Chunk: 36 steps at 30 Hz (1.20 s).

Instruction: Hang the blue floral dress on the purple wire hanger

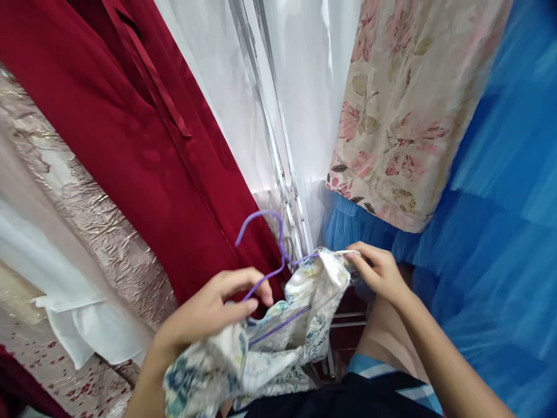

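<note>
Right hand [379,271]: fingertip pinch on garment [319,332]

Six o'clock: white, blue-flowered cloth garment [274,368] on slim purple hanger [284,255]. Left hand [213,305], seven o'clock, digits curled around one hanger arm; grip firmness unclear. Right hand [378,270], four o'clock, pinching garment's edge. Hanging: smooth deep-red fabric [130,151], ten; pink-flowered beige cloth [400,122], two; layered blue tulle [500,249], three.
</note>
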Each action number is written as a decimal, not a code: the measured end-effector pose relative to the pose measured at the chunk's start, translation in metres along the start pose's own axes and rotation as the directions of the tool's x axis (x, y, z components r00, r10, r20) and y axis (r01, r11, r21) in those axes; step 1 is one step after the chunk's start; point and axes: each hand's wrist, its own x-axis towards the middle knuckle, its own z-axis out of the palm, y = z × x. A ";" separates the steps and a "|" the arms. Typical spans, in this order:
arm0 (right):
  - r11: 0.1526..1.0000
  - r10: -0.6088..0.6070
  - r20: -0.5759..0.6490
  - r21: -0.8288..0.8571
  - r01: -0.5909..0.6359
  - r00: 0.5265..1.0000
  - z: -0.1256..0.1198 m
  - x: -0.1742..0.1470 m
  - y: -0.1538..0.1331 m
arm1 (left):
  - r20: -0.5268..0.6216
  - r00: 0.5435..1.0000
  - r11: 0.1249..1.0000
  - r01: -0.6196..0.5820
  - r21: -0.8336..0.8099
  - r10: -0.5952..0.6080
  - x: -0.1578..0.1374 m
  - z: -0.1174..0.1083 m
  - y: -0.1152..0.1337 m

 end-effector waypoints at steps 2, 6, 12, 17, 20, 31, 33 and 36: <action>0.992 0.114 -0.120 -0.048 -0.120 0.986 -0.017 -0.005 0.007 | 0.212 0.976 0.998 0.052 -0.039 -0.042 0.029 -0.008 -0.004; 0.949 0.273 -0.255 -0.087 -0.303 0.928 -0.042 -0.001 0.018 | 0.091 0.996 0.999 0.020 -0.039 -0.016 0.061 -0.019 -0.027; 0.958 0.239 -0.230 -0.105 -0.268 0.943 -0.058 0.036 0.029 | -0.433 0.895 0.974 -0.182 -0.134 0.108 0.081 -0.006 -0.039; 0.957 0.247 -0.209 -0.099 -0.272 0.946 -0.055 0.064 0.008 | -0.649 0.739 0.938 -0.328 -0.109 0.182 0.094 -0.015 -0.035; 0.964 0.208 -0.083 -0.152 -0.219 0.975 -0.051 0.080 -0.008 | -0.739 0.652 0.921 -0.370 -0.119 0.166 0.090 -0.029 -0.047; 0.975 0.105 -0.070 -0.187 -0.116 0.992 -0.048 0.050 -0.007 | -0.818 0.552 0.949 -0.314 -0.027 0.159 0.066 -0.001 -0.128; 0.988 0.078 -0.179 -0.118 -0.100 0.981 -0.038 0.037 -0.001 | -0.883 0.410 0.960 -0.247 0.132 0.227 0.061 0.028 -0.138; 0.988 0.146 -0.408 0.022 -0.151 0.901 -0.018 0.017 0.013 | -0.914 0.277 0.954 -0.125 0.272 0.296 0.050 0.086 -0.153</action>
